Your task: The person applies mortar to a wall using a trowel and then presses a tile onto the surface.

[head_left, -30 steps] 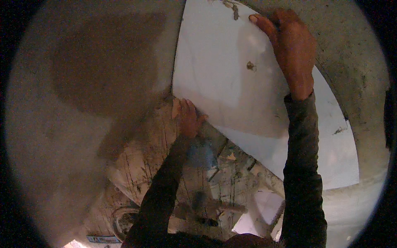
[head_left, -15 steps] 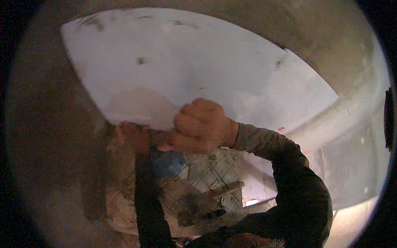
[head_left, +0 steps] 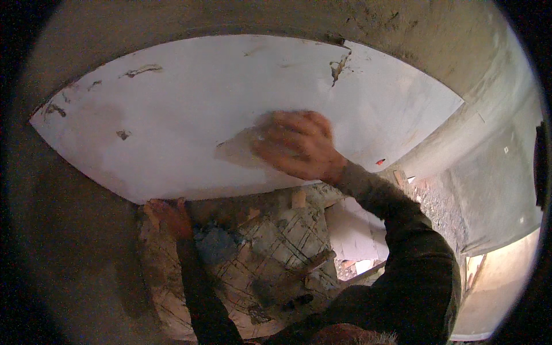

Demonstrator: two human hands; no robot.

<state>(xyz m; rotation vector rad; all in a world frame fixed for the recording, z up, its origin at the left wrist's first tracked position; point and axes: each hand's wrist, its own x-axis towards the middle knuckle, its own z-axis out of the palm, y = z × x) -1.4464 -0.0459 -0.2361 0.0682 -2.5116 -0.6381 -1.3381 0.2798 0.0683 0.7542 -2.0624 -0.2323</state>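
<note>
A large white panel with dark smudges fills the upper half of the view. Over its middle is my right hand, back uppermost and smeared by motion. The fingers bend toward the panel, and whether anything lies under them cannot be made out. A dim patch, like a shadow or reflection, shows beside the fingertips. At the panel's lower left edge, my left hand touches the rim with thumb and fingers spread apart. That hand is dark and partly in shade.
Grey rough plaster borders the panel above. A small red piece sits near the panel's lower right edge. Below are a floor covering with crossed dark lines, a blue item and a stick-like piece. A grey sheet stands right.
My right hand has moved up and right, away from my left, onto the panel's middle, its fist loosening. My left hand stays by the lower left edge. The view of the panel has shifted.
</note>
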